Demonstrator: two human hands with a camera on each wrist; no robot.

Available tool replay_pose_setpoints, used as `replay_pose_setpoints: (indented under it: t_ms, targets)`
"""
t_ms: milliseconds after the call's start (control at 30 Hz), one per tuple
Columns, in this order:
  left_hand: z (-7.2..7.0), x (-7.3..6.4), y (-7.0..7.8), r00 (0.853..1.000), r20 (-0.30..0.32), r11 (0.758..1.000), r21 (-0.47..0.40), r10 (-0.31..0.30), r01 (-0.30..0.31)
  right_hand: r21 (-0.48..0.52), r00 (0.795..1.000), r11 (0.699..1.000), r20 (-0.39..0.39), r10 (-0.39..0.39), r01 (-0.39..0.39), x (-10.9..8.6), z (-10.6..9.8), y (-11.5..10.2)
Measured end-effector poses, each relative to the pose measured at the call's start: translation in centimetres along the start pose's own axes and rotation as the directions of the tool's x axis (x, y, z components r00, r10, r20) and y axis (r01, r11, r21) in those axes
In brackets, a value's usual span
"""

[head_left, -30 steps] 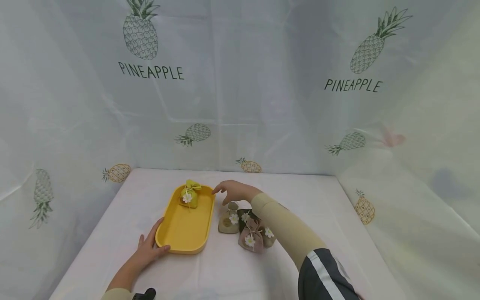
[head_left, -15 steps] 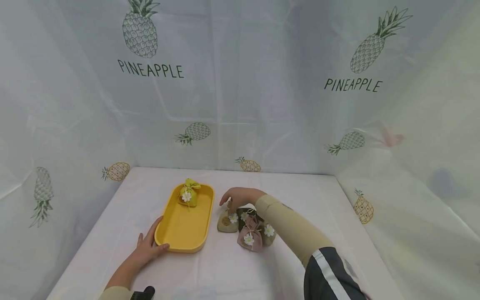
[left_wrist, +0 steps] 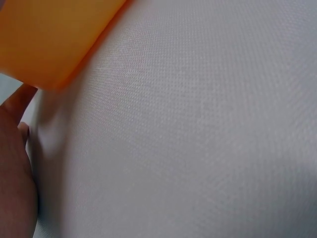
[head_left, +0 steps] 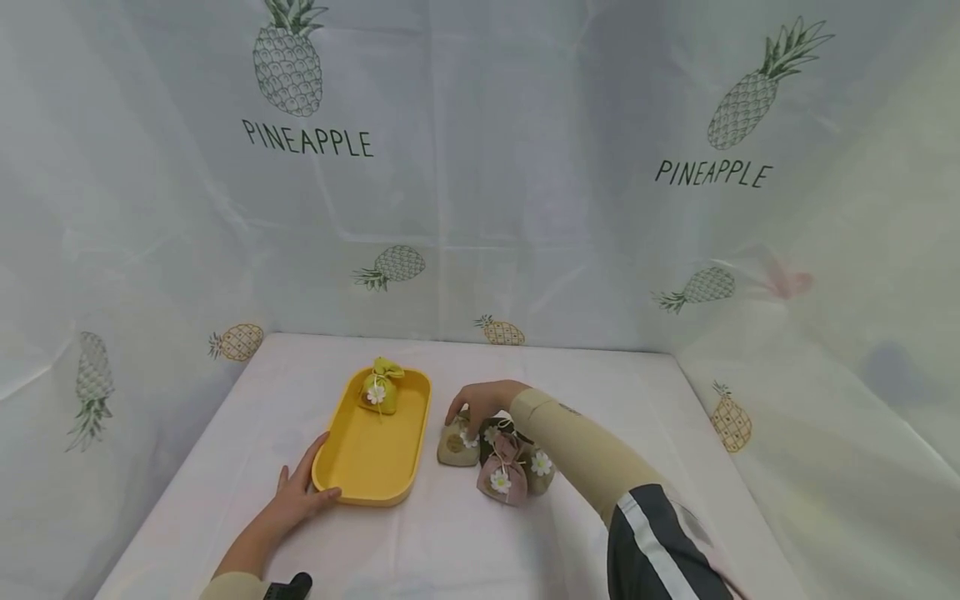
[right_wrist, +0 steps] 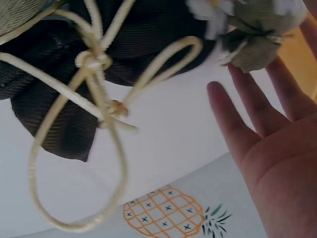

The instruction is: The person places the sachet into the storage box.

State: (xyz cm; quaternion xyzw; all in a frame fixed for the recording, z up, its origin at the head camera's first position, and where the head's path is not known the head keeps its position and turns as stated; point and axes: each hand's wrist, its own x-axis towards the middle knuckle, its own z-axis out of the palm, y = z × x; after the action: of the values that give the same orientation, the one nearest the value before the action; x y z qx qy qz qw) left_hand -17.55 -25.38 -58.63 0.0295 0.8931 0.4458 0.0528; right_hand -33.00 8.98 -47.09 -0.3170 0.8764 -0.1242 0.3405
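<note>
The left hand [head_left: 294, 497] rests at the near-left corner of a yellow tray [head_left: 372, 462], thumb along the front edge and fingers spread along the side. In the left wrist view, a finger touches the orange-looking tray wall [left_wrist: 44, 44]. The right hand [head_left: 486, 401] reaches down over a beige drawstring pouch [head_left: 454, 450] with a white flower, thumb and index finger on either side of its gathered neck. In the right wrist view, its other fingertips lie behind the grey-beige cloth top [right_wrist: 255, 52]. A yellow-green pouch [head_left: 382, 400] lies in the tray's far end.
Beside the beige pouch lie a pink pouch [head_left: 500, 490], a dark pouch [right_wrist: 54, 124] with cream cord loops, and an olive-brown pouch [head_left: 538, 481]. They stand close together on the white table [head_left: 615, 417]. A pineapple-print curtain [head_left: 495, 167] hangs behind and at both sides.
The right hand has moved from near the tray's far-right corner rightward and down to the beige pouch's neck. The left hand and tray have stayed in place.
</note>
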Motion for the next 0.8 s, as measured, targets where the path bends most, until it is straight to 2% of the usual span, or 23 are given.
replay_pose_setpoints:
  t_ms: [233,333,567,800]
  targets:
    - [0.0,0.0,0.2,1.000,0.009,1.000,-0.016,-0.017,0.018,0.005,0.998,0.998,0.013,-0.059,0.059,0.9,0.6,1.1]
    - [0.0,0.0,0.2,1.000,0.002,1.000,-0.010,-0.005,0.005,0.011,0.997,0.997,0.025,-0.077,0.077,1.3,0.6,1.2]
    - [-0.1,-0.1,0.4,1.000,0.006,1.000,-0.023,-0.002,0.002,0.010,0.998,0.999,0.035,-0.052,0.052,1.6,0.6,1.3]
    - [0.0,0.0,0.3,1.000,0.003,1.000,-0.018,-0.010,0.010,0.011,0.997,0.997,0.023,-0.073,0.072,1.7,0.7,1.1]
